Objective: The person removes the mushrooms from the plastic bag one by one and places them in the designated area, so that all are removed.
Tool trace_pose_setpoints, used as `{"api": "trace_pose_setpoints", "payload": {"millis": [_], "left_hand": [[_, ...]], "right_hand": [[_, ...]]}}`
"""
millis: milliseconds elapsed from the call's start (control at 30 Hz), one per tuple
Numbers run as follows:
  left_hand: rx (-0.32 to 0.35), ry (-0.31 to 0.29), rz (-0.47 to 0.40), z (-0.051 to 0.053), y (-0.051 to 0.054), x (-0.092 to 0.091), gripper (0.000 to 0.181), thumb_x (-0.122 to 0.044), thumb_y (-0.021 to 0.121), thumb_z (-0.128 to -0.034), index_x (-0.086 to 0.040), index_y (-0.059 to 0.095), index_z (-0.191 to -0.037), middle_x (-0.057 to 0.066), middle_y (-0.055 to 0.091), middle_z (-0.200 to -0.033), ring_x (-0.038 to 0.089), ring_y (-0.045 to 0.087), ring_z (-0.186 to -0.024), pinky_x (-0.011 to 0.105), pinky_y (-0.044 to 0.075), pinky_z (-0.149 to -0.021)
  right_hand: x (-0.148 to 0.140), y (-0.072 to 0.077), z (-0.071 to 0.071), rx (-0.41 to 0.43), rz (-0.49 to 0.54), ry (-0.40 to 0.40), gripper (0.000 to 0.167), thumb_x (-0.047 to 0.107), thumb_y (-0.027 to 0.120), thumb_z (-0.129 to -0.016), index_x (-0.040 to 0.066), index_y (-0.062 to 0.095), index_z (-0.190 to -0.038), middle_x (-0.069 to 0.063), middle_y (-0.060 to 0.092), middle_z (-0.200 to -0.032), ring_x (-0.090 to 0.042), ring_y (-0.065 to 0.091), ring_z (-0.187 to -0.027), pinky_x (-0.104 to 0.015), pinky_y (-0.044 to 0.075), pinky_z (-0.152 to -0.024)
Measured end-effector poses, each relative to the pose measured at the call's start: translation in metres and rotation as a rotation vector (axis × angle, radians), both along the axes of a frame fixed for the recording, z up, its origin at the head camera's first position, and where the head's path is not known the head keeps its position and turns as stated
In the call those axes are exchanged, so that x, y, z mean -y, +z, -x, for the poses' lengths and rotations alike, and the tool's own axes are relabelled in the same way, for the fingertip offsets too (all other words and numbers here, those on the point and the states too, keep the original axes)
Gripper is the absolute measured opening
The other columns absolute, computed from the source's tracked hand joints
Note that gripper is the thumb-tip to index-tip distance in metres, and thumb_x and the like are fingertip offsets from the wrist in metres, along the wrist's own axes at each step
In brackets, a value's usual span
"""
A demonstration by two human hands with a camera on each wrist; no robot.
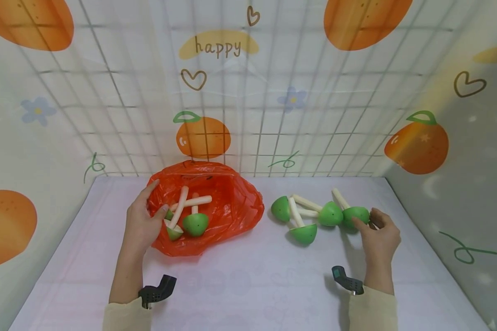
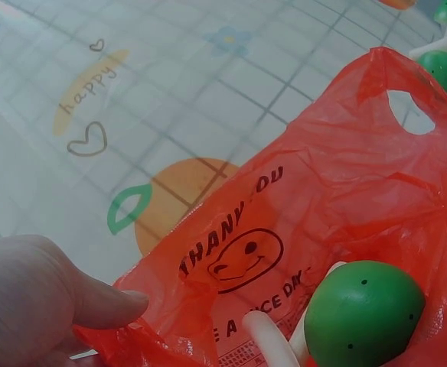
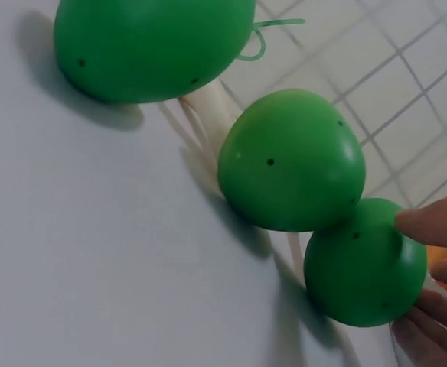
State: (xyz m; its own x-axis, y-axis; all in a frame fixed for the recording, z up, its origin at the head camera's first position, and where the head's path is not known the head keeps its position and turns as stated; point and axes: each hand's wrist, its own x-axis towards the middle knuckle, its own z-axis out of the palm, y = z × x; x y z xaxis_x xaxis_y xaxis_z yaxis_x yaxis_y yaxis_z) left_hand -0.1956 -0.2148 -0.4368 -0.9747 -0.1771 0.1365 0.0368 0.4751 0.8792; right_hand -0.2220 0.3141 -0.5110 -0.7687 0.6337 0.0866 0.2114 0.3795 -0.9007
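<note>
Beige sleeves (image 1: 373, 313), each with a black wrist camera (image 1: 157, 288), come nearest me, at the bottom edge of my head view. Watching remotely, I find the red bag (image 1: 240, 202) left of centre on the table (image 1: 240, 299), its mouth open, with 3 green-capped mushrooms (image 1: 195, 225) inside, 2 of their pale stems crossing. The left hand (image 1: 144, 219) pinches the bag's left rim between thumb and fingers.

Well to the right, the right hand (image 1: 381, 235) has thumb and fingers closed around the cap of the end mushroom (image 1: 355, 215); I cannot tell whether it is lifted. Beside it, 3 loose mushrooms (image 1: 303, 234) lie in a loose cluster.

With 3 in the bag and 4 outside it, I judge the work to be partway, close to an even split.

Farther out, a printed sheet (image 1: 236, 101) with oranges (image 1: 203, 138) and a grid behind it backs the table.
</note>
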Motion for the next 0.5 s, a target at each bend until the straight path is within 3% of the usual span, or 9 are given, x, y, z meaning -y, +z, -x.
{"api": "trace_pose_setpoints", "payload": {"millis": [233, 500], "left_hand": [[-0.007, -0.002, -0.004, 0.0, 0.0, -0.001, 0.071, 0.001, 0.065, -0.1009, -0.015, 0.037, -0.165, 0.016, 0.039, -0.165, 0.04, 0.04, -0.148, 0.059, 0.045, -0.111], [0.001, -0.007, -0.013, -0.001, 0.002, -0.001, 0.072, 0.002, 0.065, -0.1009, -0.015, 0.036, -0.165, 0.015, 0.038, -0.166, 0.04, 0.039, -0.149, 0.059, 0.044, -0.112]], "right_hand": [[0.004, 0.012, 0.0, -0.033, -0.034, -0.037, 0.063, 0.016, 0.079, -0.095, 0.004, 0.054, -0.152, -0.018, 0.057, -0.15, -0.034, 0.056, -0.137, -0.036, 0.046, -0.115], [0.027, 0.038, 0.0, -0.067, -0.088, -0.03, 0.066, 0.02, 0.08, -0.094, 0.012, 0.054, -0.154, -0.008, 0.056, -0.154, -0.027, 0.054, -0.141, -0.038, 0.047, -0.114]]}}
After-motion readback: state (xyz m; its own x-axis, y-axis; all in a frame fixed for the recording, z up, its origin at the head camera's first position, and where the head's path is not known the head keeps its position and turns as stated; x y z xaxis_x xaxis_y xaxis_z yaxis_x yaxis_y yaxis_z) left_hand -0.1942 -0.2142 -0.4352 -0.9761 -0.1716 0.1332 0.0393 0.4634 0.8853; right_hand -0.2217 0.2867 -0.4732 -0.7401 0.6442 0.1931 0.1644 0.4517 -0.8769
